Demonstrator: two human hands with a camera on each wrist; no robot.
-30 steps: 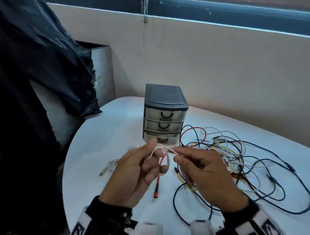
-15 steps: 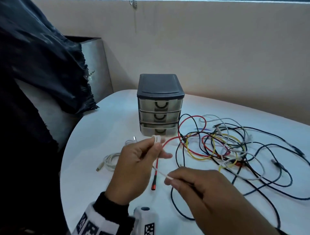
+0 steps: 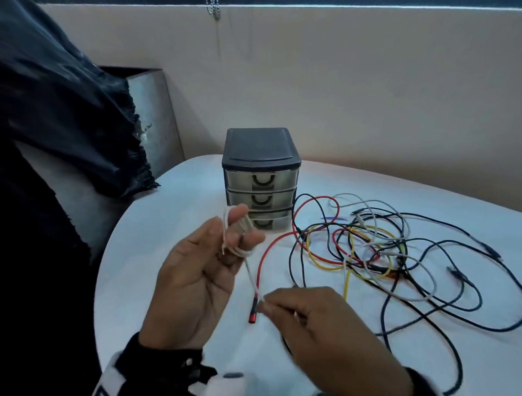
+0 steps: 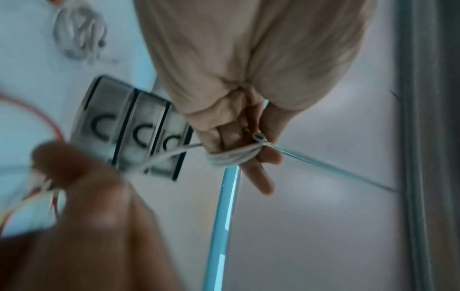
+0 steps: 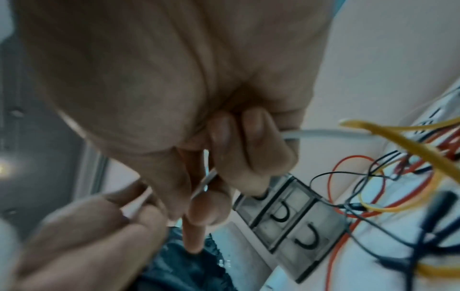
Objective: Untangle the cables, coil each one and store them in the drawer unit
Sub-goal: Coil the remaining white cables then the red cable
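Two hands work one white cable (image 3: 252, 278) above the table's (image 3: 175, 203) front edge: the left hand (image 3: 197, 271) has it looped round its fingers, the right hand (image 3: 316, 325) pinches the free length. The tangle (image 3: 364, 248) lies right of the drawer unit (image 3: 261, 181) by the far edge.

I can't tell for sure what sort of room I'm in; it looks like a plain office or workroom corner. Under my hands is a rounded white table (image 3: 175, 214), pushed close to a bare beige wall (image 3: 367, 107). Past my fingers stands a small plastic drawer unit (image 3: 261, 181). High above, a bead chain (image 3: 212, 8) hangs from a dark window frame (image 3: 367, 2). Beyond my left hand stands a grey metal box (image 3: 158, 118).
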